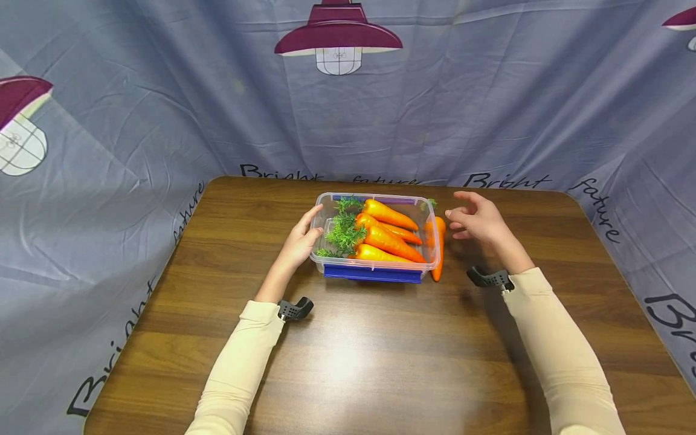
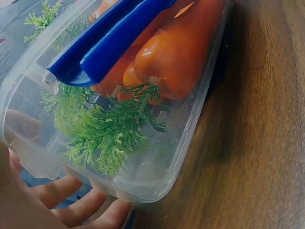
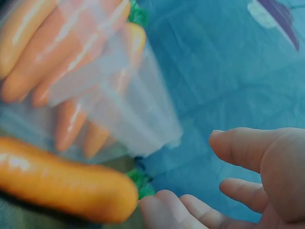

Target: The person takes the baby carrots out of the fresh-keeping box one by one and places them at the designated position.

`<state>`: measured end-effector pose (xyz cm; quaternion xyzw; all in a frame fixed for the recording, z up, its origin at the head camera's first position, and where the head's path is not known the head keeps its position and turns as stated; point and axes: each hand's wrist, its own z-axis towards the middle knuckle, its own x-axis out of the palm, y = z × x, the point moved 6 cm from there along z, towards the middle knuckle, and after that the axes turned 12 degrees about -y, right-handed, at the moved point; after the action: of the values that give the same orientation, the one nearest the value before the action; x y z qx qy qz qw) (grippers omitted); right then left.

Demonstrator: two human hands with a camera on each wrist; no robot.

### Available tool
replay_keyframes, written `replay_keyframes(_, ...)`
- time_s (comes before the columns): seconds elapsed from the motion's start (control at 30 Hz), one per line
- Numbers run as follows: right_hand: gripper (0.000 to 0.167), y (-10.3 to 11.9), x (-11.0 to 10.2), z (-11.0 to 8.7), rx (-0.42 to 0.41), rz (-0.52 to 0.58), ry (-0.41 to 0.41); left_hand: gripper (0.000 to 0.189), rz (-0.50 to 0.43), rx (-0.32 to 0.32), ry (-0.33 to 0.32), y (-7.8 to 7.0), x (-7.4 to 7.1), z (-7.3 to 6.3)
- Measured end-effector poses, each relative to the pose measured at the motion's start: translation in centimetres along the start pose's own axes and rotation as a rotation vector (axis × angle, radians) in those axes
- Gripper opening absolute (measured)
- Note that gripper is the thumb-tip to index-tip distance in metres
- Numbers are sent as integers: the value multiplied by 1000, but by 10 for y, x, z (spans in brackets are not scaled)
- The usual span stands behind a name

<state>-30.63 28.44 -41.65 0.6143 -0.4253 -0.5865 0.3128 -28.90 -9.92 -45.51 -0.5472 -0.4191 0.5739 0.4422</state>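
A clear plastic container (image 1: 375,264) with blue side clips sits on the table, holding several orange carrots (image 1: 393,241) with green leafy tops (image 1: 344,232). My left hand (image 1: 301,241) grips the container's left end, the thumb over the rim and the fingers against the outside wall. Beside the container's right end lies one more carrot (image 1: 438,254), its top end partly seen through the plastic. Just right of that carrot is my right hand (image 1: 478,219), fingers loosely bent and holding nothing. In the right wrist view the fingertips are close to the loose carrot (image 3: 66,179).
The brown wooden table (image 1: 348,368) extends on all sides of the container. A grey-blue curtain (image 1: 435,109) printed with lamps and lettering hangs behind and at both sides. Each wrist wears a black mount (image 1: 296,309).
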Motion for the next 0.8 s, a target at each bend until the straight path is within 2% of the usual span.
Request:
replay_keyframes(0.2, 72, 29, 8, -5, -77, -28, 43, 61, -2, 1, -6, 0, 0, 1)
replay_keyframes(0.5, 63, 58, 24, -18, -184, -112, 95, 62, -17, -1, -11, 1, 1, 1)
replay_keyframes(0.8, 60, 74, 53, -25, -258, -124, 239, 62, -14, -9, -14, 0, 0, 0)
